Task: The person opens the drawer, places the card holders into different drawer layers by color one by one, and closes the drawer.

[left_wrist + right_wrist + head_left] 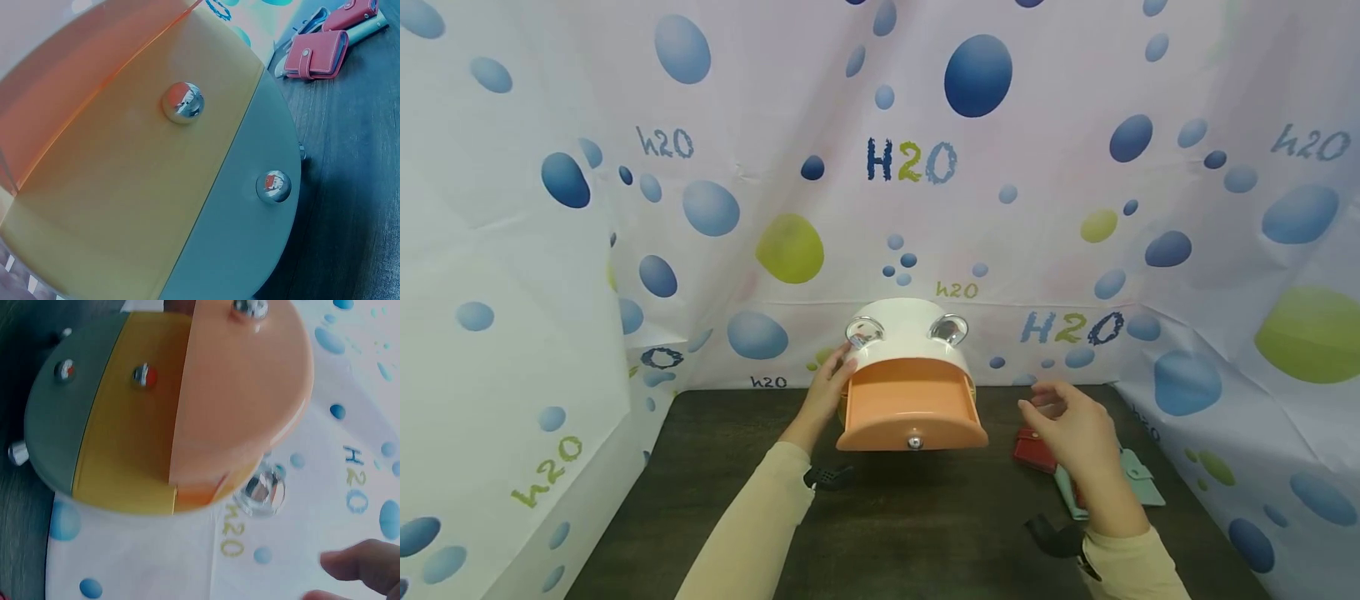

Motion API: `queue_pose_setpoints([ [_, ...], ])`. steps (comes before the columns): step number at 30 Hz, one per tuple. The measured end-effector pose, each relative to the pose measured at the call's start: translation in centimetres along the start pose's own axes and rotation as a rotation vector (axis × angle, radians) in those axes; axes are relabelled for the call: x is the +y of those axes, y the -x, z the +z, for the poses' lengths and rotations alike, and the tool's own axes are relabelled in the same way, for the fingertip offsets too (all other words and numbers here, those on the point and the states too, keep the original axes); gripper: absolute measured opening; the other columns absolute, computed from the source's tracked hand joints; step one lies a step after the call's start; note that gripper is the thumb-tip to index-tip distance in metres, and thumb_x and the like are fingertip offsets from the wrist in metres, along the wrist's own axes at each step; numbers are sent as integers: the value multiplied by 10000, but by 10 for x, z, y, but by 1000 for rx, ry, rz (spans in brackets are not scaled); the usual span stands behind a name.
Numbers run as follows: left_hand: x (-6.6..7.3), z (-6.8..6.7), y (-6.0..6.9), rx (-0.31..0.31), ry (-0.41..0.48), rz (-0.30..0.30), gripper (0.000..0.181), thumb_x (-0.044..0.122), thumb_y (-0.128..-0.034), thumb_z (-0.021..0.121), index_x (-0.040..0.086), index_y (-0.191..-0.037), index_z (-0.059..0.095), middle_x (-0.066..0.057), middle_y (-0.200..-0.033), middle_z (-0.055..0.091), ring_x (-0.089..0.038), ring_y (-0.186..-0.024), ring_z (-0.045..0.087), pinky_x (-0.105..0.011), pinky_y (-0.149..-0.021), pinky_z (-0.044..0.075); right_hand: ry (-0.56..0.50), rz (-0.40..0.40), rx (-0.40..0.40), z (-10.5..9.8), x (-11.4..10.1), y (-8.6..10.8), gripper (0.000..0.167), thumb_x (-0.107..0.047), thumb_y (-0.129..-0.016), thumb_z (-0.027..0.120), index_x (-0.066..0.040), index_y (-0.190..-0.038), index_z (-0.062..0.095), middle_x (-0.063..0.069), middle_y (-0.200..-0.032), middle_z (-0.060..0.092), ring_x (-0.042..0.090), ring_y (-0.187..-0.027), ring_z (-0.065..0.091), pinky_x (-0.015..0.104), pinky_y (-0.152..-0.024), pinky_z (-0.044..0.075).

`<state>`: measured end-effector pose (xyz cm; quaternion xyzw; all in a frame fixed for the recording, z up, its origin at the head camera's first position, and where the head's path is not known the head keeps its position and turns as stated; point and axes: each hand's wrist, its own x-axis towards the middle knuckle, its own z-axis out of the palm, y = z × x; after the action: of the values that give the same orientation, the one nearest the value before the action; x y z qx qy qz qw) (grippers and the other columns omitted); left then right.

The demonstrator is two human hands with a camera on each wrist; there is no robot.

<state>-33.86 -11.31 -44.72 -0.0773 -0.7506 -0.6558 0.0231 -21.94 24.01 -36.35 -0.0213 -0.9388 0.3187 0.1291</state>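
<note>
A rounded white storage box point(904, 325) with two clear ring-like ears on top stands at the middle of the table. Its peach-orange top drawer point(917, 429) is pulled out, and the part of its inside that shows holds nothing. Below it are a yellow drawer point(137, 169) and a dark green drawer point(250, 219), each closed and with a silver knob. My left hand point(827, 390) rests against the box's left side, fingers extended. Off to the right of the drawer, my right hand point(1078, 437) hangs in the air with loosely bent fingers, holding nothing.
Several small wallets lie at the table's right side, partly behind my right arm: a red wallet point(1032, 452) and a pale green wallet point(1138, 479) among them. A white curtain point(835, 100) with blue and green spots surrounds the dark wooden table point(910, 533).
</note>
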Motion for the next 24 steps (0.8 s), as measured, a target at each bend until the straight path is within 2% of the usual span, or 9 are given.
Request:
queue_pose_setpoints([
  [4, 1, 0, 1, -1, 2, -16, 584, 330, -1054, 510, 95, -1563, 349, -191, -1600, 303, -387, -1445, 315, -548, -1155, 303, 29, 38, -98, -4, 12, -4, 584, -508, -921, 677, -51, -1280, 618, 155, -1135, 696, 341, -989, 668, 494, -738, 526],
  [9, 4, -1, 2, -19, 27, -29, 589, 322, -1065, 497, 103, -1579, 313, -188, -1621, 252, -389, -1457, 289, -548, -1155, 303, 50, 72, -185, -4, 27, -9, 719, -558, -901, 677, -6, -1348, 561, 238, -1245, 637, 423, -1087, 615, 563, -814, 514],
  [15, 5, -1, 3, -27, 42, -17, 589, 314, -1069, 486, 89, -1581, 302, -185, -1629, 231, -380, -1471, 259, -543, -1169, 278, 63, 96, -227, -5, 44, -12, 769, -559, -886, 693, 8, -1378, 531, 315, -1311, 580, 481, -1154, 571, 602, -848, 500],
  [24, 3, 0, 3, -3, 22, -16, 576, 303, -1059, 506, 77, -1563, 344, -194, -1615, 266, -381, -1465, 275, -541, -1166, 285, 62, 150, -267, -5, 71, -15, 823, -574, -908, 661, 8, -1447, 439, 323, -1425, 460, 510, -1223, 499, 629, -869, 477],
])
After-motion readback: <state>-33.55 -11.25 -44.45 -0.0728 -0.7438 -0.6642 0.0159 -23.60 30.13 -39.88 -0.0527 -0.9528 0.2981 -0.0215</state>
